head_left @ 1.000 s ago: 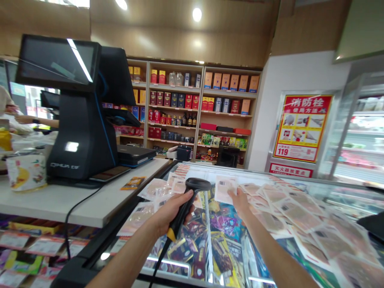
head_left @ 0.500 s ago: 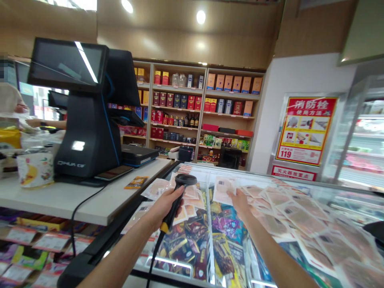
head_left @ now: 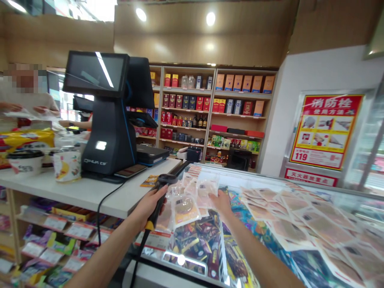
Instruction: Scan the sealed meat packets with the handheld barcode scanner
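My left hand (head_left: 153,204) is wrapped round the handle of a black barcode scanner (head_left: 157,202), whose cable hangs down in front. In my right hand (head_left: 221,203), one clear flat packet (head_left: 207,192) with a barcode label is pinched at its edge. It is over a group of similar packets (head_left: 186,210) lying on the glass top of a freezer (head_left: 237,178). A larger spread of flat packets (head_left: 312,216) covers the glass to the right of my right arm. Colourful wrapped goods (head_left: 198,244) show through the glass below.
A checkout terminal (head_left: 108,124) stands on the white counter (head_left: 102,196) at left, with paper cups (head_left: 67,165) and a small orange packet (head_left: 149,181). Beyond the counter is another person (head_left: 45,106). Shelves of boxes (head_left: 186,102) line the back wall, beside a red sign (head_left: 327,130).
My right hand has carried the packet left, over the left group of packets. The scanner has moved away to the left in my left hand. The view has turned slightly left.
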### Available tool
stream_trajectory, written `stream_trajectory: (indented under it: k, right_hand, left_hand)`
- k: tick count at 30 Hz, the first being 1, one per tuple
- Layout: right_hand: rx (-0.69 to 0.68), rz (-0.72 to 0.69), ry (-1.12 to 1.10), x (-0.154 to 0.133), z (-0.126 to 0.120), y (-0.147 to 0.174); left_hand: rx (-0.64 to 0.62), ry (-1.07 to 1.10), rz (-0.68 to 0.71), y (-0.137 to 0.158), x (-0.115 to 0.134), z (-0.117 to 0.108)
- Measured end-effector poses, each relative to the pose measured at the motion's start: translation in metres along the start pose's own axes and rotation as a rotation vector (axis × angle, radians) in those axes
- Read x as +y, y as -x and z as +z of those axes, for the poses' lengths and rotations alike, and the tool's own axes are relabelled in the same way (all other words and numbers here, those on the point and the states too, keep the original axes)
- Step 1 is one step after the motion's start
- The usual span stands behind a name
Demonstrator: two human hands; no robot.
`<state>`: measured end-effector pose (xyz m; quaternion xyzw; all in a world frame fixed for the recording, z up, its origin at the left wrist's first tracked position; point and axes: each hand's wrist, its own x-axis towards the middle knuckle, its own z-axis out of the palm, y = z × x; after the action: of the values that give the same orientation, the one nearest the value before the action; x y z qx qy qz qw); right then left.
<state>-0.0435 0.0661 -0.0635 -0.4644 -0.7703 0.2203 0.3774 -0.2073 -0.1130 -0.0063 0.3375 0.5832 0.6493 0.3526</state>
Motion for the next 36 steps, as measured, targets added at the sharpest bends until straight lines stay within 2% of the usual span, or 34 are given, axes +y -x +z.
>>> stream_trajectory:
  k: [3, 6, 9, 14, 18, 24, 26, 29, 36]
  right_hand:
    - [0.018, 0.034, 0.062, -0.004, 0.002, 0.002]
    - [0.056, 0.011, 0.152, -0.005, 0.003, 0.002]
    - [0.071, 0.017, 0.201, -0.003, 0.003, 0.002]
    - [0.065, 0.021, 0.249, 0.009, -0.007, -0.003]
    - [0.098, 0.036, 0.315, 0.03, -0.033, -0.007]
    - [0.164, 0.037, 0.53, 0.06, -0.094, 0.005]
    - [0.109, 0.033, 0.644, 0.068, -0.111, 0.014]
    - [-0.047, 0.032, 0.774, 0.076, -0.126, 0.027]
    - [-0.144, -0.078, 0.754, 0.079, -0.119, 0.042]
  left_hand:
    - [-0.004, 0.019, -0.016, 0.001, -0.001, -0.002]
    - [-0.003, 0.039, -0.031, 0.001, -0.001, 0.001]
    - [0.002, 0.054, -0.059, 0.0, -0.001, 0.009]
    - [-0.059, 0.057, -0.076, -0.001, 0.0, 0.027]
    - [-0.112, 0.041, -0.08, 0.001, 0.001, 0.045]
    - [-0.255, 0.061, -0.033, 0.006, -0.001, 0.072]
    - [-0.263, 0.048, -0.042, 0.006, -0.002, 0.079]
    - [-0.275, 0.034, -0.049, 0.005, -0.004, 0.088]
    - [-0.314, 0.02, -0.042, 0.005, -0.007, 0.098]
